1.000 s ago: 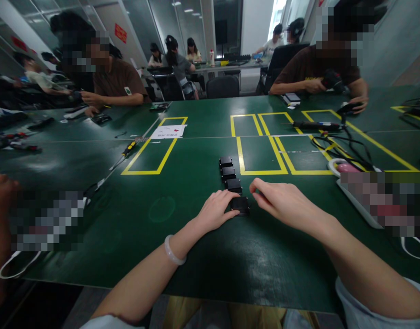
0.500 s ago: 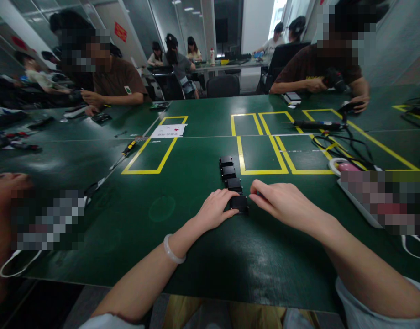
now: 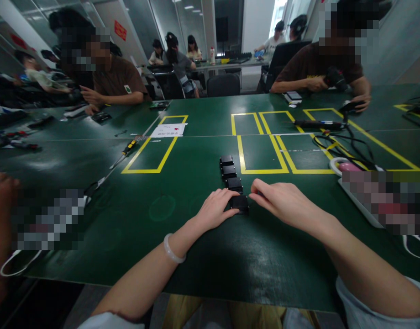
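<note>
Several small black rectangular blocks stand in a row that runs away from me on the green table (image 3: 196,256). At the near end of the row, my left hand (image 3: 214,208) grips the nearest black block (image 3: 240,205) by its left side, thumb in front and fingers behind. Just off that block's right edge, my right hand (image 3: 278,198) is closed in a pinch; what its fingertips hold, if anything, is hidden. Farther along lie the second black block (image 3: 234,183) and the third one (image 3: 228,171), with small bright spots at their corners.
Yellow tape (image 3: 265,172) marks rectangles on the tabletop. A yellow-black screwdriver (image 3: 129,147) and a paper sheet (image 3: 169,130) lie left of centre. On the right are a black pen-like tool (image 3: 317,124) and cables (image 3: 359,148). Two co-workers sit opposite; another person's hand (image 3: 2,192) is far left.
Both my hands and the black blocks stay in place. Another person's hand at the far left has shifted slightly left.
</note>
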Available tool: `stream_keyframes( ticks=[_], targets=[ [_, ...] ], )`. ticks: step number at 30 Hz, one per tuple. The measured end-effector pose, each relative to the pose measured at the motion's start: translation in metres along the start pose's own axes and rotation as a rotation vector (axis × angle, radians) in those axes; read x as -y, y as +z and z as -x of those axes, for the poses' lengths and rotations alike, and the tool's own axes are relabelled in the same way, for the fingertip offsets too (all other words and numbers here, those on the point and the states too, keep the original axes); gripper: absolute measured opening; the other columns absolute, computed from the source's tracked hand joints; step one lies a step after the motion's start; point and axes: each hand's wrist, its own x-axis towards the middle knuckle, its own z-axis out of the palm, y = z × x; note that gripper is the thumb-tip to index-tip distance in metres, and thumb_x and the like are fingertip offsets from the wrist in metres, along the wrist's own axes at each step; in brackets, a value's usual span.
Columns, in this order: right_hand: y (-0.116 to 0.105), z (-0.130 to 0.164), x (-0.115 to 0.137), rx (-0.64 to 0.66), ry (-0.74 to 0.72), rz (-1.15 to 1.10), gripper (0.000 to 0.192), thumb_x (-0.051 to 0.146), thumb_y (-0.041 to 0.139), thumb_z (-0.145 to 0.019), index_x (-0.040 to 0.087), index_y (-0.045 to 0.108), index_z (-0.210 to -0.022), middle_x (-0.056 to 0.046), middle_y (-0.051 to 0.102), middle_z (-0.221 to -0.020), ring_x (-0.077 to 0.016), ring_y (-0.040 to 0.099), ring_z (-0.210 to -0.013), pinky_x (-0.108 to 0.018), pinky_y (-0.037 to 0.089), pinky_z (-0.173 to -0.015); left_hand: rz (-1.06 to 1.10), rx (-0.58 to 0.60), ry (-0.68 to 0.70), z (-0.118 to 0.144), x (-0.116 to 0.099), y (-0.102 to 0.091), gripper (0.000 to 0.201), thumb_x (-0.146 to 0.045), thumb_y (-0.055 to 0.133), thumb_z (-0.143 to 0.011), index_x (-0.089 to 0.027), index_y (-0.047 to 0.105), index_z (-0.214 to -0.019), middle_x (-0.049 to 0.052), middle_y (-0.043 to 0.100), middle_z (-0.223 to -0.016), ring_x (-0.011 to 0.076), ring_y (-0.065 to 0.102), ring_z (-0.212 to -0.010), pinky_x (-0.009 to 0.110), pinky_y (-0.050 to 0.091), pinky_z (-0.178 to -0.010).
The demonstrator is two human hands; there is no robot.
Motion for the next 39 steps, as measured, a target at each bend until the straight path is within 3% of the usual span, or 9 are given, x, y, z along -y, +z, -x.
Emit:
stream_keyframes(
  ticks=[6,13,20,27,35,39],
  targets=[
    [0.0006,0.0017,-0.0017,-0.036,-0.031,-0.057,0.013,0.029,0.034,-0.095,0.022,0.045,-0.100,-0.001,0.064,-0.078,-0.0159,0.058,-0.065,-0.026,0.029,-0.054,0.006,0.010,-0.006,0.0004,-0.0010,-0.0008,0.038,-0.040,0.058,-0.090,-0.025,0.047,-0.123,0.005,0.056,-0.120,0.0228,0.052,-0.104,0.036,0.041,-0.088],
    [-0.0016,0.0000,0.0014,-0.005,0.023,0.000,0.023,0.038,0.031,-0.098,0.021,0.046,-0.094,-0.001,0.063,-0.073,-0.0169,0.058,-0.061,-0.027,0.027,-0.052,0.009,0.000,-0.001,0.0000,-0.0003,-0.0003,0.037,-0.039,0.060,-0.089,-0.025,0.048,-0.121,0.004,0.057,-0.118,0.0225,0.053,-0.102,0.036,0.042,-0.086],
    [-0.0003,0.0021,-0.0005,-0.032,-0.008,0.020,0.012,0.029,0.034,-0.096,0.021,0.043,-0.098,-0.002,0.064,-0.079,-0.0163,0.059,-0.063,-0.026,0.025,-0.051,0.014,0.004,0.005,0.0001,-0.0009,-0.0014,0.037,-0.039,0.059,-0.090,-0.026,0.047,-0.122,0.003,0.057,-0.120,0.0223,0.052,-0.103,0.035,0.041,-0.086],
    [-0.0020,0.0022,0.0017,-0.007,0.022,0.059,0.021,0.037,0.030,-0.098,0.022,0.044,-0.094,-0.001,0.063,-0.073,-0.0172,0.060,-0.062,-0.026,0.023,-0.051,0.009,-0.001,0.003,0.0003,-0.0001,-0.0002,0.037,-0.039,0.060,-0.089,-0.025,0.047,-0.121,0.004,0.057,-0.118,0.0223,0.052,-0.102,0.035,0.041,-0.084],
    [-0.0026,0.0043,0.0008,-0.024,-0.017,-0.014,0.009,0.026,0.037,-0.094,0.022,0.041,-0.101,0.000,0.063,-0.080,-0.0165,0.061,-0.067,-0.026,0.028,-0.053,0.005,0.008,0.008,-0.0001,0.0002,-0.0008,0.038,-0.040,0.060,-0.089,-0.025,0.047,-0.122,0.003,0.057,-0.120,0.0225,0.052,-0.103,0.035,0.041,-0.086],
    [-0.0034,0.0037,0.0023,-0.015,0.004,-0.015,0.012,0.033,0.035,-0.096,0.023,0.041,-0.098,0.001,0.062,-0.076,-0.0168,0.060,-0.065,-0.026,0.027,-0.053,0.005,0.007,0.008,-0.0002,0.0004,-0.0006,0.038,-0.040,0.060,-0.089,-0.025,0.047,-0.122,0.003,0.057,-0.120,0.0228,0.052,-0.103,0.035,0.041,-0.085]
  ],
)
